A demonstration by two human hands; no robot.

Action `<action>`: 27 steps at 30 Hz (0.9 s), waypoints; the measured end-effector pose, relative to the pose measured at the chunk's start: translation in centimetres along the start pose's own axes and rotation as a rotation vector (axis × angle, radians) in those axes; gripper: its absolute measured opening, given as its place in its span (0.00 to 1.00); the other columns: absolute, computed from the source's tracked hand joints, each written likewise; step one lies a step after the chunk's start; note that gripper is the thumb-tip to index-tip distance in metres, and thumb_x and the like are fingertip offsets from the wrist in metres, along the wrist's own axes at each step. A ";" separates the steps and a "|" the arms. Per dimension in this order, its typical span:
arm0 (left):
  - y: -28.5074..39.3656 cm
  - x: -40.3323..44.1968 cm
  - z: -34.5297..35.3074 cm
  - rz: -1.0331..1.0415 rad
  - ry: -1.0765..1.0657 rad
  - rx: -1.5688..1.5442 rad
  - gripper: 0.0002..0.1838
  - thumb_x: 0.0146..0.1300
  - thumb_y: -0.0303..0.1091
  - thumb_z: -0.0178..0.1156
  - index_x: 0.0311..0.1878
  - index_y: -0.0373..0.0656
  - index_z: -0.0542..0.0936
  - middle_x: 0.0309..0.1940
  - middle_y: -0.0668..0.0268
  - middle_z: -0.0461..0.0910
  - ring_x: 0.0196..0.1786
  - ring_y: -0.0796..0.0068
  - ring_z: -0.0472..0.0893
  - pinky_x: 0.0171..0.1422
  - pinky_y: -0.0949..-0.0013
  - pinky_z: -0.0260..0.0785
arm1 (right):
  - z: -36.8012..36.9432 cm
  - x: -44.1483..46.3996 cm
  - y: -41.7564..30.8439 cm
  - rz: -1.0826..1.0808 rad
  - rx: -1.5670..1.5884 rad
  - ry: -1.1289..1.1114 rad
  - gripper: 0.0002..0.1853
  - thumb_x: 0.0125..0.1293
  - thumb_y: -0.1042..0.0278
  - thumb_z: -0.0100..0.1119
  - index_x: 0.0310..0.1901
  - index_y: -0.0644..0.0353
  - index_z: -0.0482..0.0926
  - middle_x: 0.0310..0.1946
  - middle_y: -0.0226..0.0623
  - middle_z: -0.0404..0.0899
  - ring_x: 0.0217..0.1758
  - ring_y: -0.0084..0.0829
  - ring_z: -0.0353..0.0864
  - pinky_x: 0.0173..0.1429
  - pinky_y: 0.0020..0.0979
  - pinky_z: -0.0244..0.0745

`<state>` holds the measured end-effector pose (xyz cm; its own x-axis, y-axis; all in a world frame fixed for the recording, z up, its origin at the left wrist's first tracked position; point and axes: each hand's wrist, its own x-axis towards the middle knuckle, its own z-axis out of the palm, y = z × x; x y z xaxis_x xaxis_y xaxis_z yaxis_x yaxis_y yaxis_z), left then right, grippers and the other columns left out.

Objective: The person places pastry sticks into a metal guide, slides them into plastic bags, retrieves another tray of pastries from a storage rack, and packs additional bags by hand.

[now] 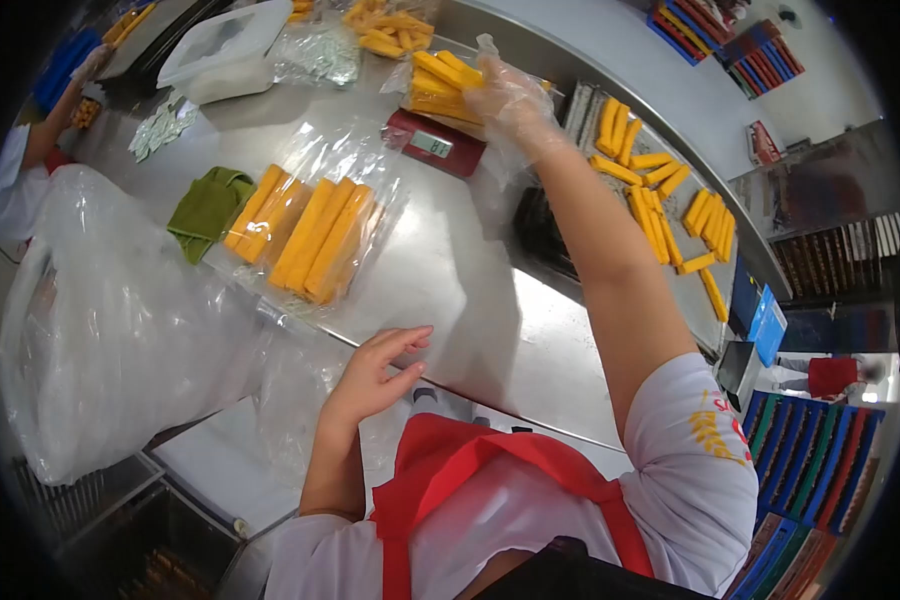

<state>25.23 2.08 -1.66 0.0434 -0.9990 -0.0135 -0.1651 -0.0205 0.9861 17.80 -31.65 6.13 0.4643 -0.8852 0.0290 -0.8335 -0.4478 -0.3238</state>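
My right hand (515, 105), in a clear plastic glove, closes around the ends of yellow sticks (440, 80) that look like baked snack sticks. They lie in a clear bag on a dark red digital scale (433, 143) with a lit display. Folds of the glove partly hide the fingertips. Bare and holding nothing, my left hand (378, 375) hovers by the near table edge, fingers apart. Beyond it lie two filled clear bags of yellow sticks (320, 235), side by side. A green cloth (210, 212) touches the left one.
Loose yellow sticks cover a tray (685, 270) at the right. A white plastic tub (225, 60) and small packets (315, 55) stand at the back. A large clear plastic bag (120, 330) hangs at the left edge. Another person's arm (55, 125) reaches in at far left.
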 end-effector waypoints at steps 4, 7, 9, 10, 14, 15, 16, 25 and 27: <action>-1.3 -1.0 -0.8 -0.018 -0.001 0.014 0.24 0.50 0.24 0.59 0.54 0.43 0.73 0.38 0.63 0.77 0.40 0.73 0.75 0.47 0.71 0.68 | -0.5 0.2 0.4 -0.101 -0.075 0.044 0.42 0.52 0.49 0.54 0.67 0.50 0.50 0.60 0.40 0.65 0.63 0.38 0.65 0.64 0.32 0.60; -1.8 -1.2 -1.6 -0.060 0.037 -0.003 0.24 0.50 0.24 0.60 0.54 0.43 0.73 0.38 0.63 0.77 0.40 0.73 0.75 0.47 0.71 0.68 | -3.7 -0.7 2.1 -0.281 0.307 0.147 0.40 0.51 0.51 0.60 0.66 0.50 0.55 0.59 0.44 0.65 0.62 0.42 0.64 0.64 0.32 0.61; -1.5 -0.7 -1.8 -0.054 0.038 -0.008 0.24 0.50 0.24 0.60 0.54 0.43 0.73 0.39 0.63 0.77 0.40 0.73 0.74 0.47 0.72 0.68 | -7.1 -2.8 -0.4 -0.186 0.444 0.182 0.37 0.54 0.60 0.57 0.65 0.57 0.55 0.60 0.47 0.63 0.62 0.42 0.64 0.60 0.34 0.64; -1.3 -0.3 -2.0 -0.036 0.044 -0.004 0.24 0.50 0.24 0.60 0.54 0.43 0.73 0.39 0.63 0.77 0.41 0.73 0.74 0.47 0.72 0.68 | -8.6 -3.6 -1.7 -0.099 0.581 0.231 0.33 0.58 0.68 0.54 0.64 0.64 0.55 0.61 0.49 0.62 0.61 0.42 0.64 0.56 0.37 0.67; -0.4 1.6 -1.1 0.007 -0.003 -0.017 0.24 0.51 0.24 0.59 0.55 0.42 0.73 0.40 0.63 0.77 0.41 0.74 0.74 0.47 0.72 0.67 | -9.5 -3.5 -1.6 -0.155 0.911 0.181 0.36 0.58 0.68 0.56 0.66 0.65 0.50 0.66 0.50 0.51 0.69 0.40 0.52 0.66 0.35 0.56; -0.3 2.0 -0.7 0.011 -0.041 -0.054 0.24 0.51 0.24 0.59 0.54 0.41 0.73 0.40 0.63 0.77 0.42 0.74 0.74 0.49 0.71 0.67 | -8.9 -3.3 -1.7 -0.137 0.897 0.151 0.37 0.57 0.69 0.57 0.66 0.65 0.51 0.66 0.51 0.51 0.69 0.41 0.52 0.68 0.33 0.52; -0.2 2.4 -0.3 0.014 -0.079 -0.091 0.24 0.50 0.23 0.60 0.54 0.40 0.73 0.40 0.63 0.77 0.43 0.74 0.74 0.50 0.71 0.66 | -8.5 -3.1 -1.7 -0.119 0.883 0.121 0.37 0.57 0.69 0.58 0.65 0.66 0.51 0.65 0.53 0.52 0.69 0.41 0.52 0.70 0.32 0.49; -0.3 4.2 0.9 0.072 -0.180 -0.047 0.24 0.50 0.24 0.60 0.54 0.41 0.73 0.41 0.61 0.77 0.42 0.71 0.76 0.49 0.69 0.67 | -8.0 -4.0 -3.4 -0.055 0.149 -0.089 0.40 0.57 0.53 0.54 0.67 0.59 0.48 0.63 0.50 0.57 0.68 0.41 0.54 0.70 0.30 0.47; -0.2 4.9 1.0 0.087 -0.196 -0.043 0.25 0.51 0.24 0.61 0.55 0.41 0.72 0.42 0.61 0.77 0.43 0.72 0.76 0.50 0.70 0.67 | -7.6 -3.4 -3.8 -0.065 0.122 -0.139 0.41 0.57 0.48 0.53 0.68 0.57 0.47 0.63 0.49 0.58 0.68 0.41 0.55 0.70 0.30 0.47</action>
<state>24.50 -2.89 -2.06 -0.1619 -0.9858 0.0439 -0.1173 0.0634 0.9911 17.11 -27.93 14.42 0.5603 -0.8249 -0.0748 -0.7616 -0.4776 -0.4381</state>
